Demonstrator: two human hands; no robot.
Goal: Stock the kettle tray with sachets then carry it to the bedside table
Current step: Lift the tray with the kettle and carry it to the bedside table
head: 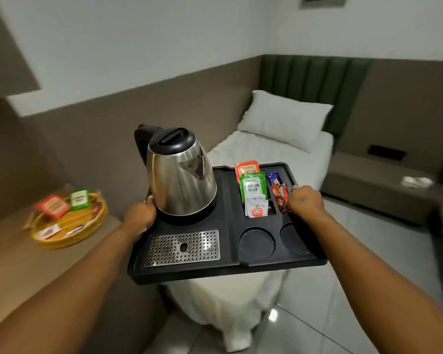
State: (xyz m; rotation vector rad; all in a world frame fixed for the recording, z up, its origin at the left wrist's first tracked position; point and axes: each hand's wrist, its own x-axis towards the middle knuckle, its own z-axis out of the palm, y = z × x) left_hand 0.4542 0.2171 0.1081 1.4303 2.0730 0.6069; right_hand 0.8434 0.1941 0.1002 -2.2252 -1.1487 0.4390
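Black kettle tray (230,270) is hanging in the air, off any surface, long axis running left-right across the view, with the far right corner sitting a bit further away.

Left hand (140,215) is gripping the left edge, thumb curled over the rim, the other fingers hidden under the tray. Right hand (304,200) is gripping the right edge the same way; fingers are wrapping the rim, so I can't tell how far they are spread underneath.

Steel kettle (180,175) is standing upright on its base just beside the left thumb, spout pointing right toward the sachets, black handle at far left. Perforated drip grate (183,247) is lying on the near side of the left hand.

Sachet slots sit just inside the right-hand fingers:
- orange sachet (247,168) standing at the far end
- green sachet (253,187) in front of it
- white sachets (256,208) nearest
- red sticks (280,196) and a blue stick (273,178) in the narrow slot touching the right fingers

Two round cup recesses (257,242) on the near side of the right hand are holding nothing.

Yellow basket (69,226), well left of the left hand, is sitting on a counter (16,264) holding more sachets, blurred. Bed (271,149) is lying beyond and below the tray.
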